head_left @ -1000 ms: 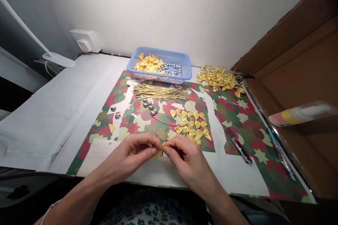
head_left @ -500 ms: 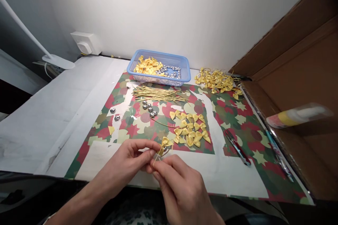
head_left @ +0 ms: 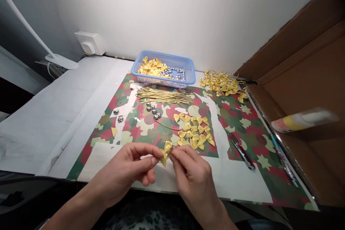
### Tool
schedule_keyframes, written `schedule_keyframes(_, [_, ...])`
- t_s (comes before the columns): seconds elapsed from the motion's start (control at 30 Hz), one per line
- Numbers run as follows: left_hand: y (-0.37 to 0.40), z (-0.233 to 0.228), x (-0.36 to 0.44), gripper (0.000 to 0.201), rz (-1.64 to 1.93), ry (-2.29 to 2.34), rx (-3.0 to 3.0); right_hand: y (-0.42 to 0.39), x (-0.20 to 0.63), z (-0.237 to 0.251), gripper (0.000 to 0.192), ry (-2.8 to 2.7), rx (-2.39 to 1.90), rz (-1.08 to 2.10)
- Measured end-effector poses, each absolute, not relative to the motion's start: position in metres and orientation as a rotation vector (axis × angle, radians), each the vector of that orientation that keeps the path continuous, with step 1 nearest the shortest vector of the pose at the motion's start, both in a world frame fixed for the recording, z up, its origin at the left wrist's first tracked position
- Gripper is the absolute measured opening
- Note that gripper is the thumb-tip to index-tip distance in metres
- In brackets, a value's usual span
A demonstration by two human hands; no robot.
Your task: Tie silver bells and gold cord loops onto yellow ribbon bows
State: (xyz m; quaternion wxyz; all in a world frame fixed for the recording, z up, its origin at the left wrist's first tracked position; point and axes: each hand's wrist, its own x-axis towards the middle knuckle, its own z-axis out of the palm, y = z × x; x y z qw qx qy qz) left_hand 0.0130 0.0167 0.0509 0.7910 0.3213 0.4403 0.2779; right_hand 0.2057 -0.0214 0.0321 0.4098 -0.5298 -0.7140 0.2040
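Both my hands meet over the near edge of the table. My left hand (head_left: 129, 167) and my right hand (head_left: 192, 174) pinch one small yellow ribbon bow (head_left: 165, 151) between thumbs and forefingers. Just beyond it lies a cluster of several loose yellow bows (head_left: 194, 131). A bundle of gold cords (head_left: 161, 95) and a few silver bells (head_left: 152, 109) lie farther back on the patterned paper (head_left: 242, 122).
A blue basket (head_left: 188, 75) with bows and bells stands at the back by the wall. A heap of finished bows (head_left: 221, 81) lies right of it. Scissors (head_left: 241, 151) lie at right. Cardboard box (head_left: 309, 79) with a tube (head_left: 302, 120) borders the right; lamp base (head_left: 61, 61) far left.
My right hand has come up from below the bow and now pinches it from the right. The bow has stayed between both hands, slightly turned.
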Motion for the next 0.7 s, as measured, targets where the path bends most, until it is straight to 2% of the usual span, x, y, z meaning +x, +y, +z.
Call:
schedule_keyframes(0.1, [0.018, 0.051, 0.015, 0.016, 0.612, 0.899, 0.525, -0.02, 0.209, 0.035, 0.024, -1.741, -1.319, 0.684])
schedule_keyframes(0.2, [0.019, 0.049, 0.019, 0.018, 0.664, 0.999, 0.613, -0.02, 0.215, 0.046, 0.021, -1.664, -1.335, 0.767])
schedule_keyframes(0.4, [0.013, 0.053, 0.027, 0.037, 0.706, 1.039, 1.065, -0.028, 0.199, 0.056, 0.021, -1.726, -1.191, 0.681])
schedule_keyframes(0.5, [0.013, 0.055, 0.03, 0.048, 0.686, 0.977, 1.049, -0.034, 0.18, 0.048, 0.026, -1.837, -1.076, 0.581])
schedule_keyframes(0.6, [0.016, 0.052, 0.028, 0.039, 0.626, 0.972, 0.903, -0.042, 0.176, 0.045, 0.024, -1.975, -1.025, 0.533])
schedule_keyframes(0.7, [0.019, 0.048, 0.024, 0.027, 0.639, 1.015, 0.88, -0.055, 0.193, 0.056, 0.027, -2.128, -0.991, 0.738])
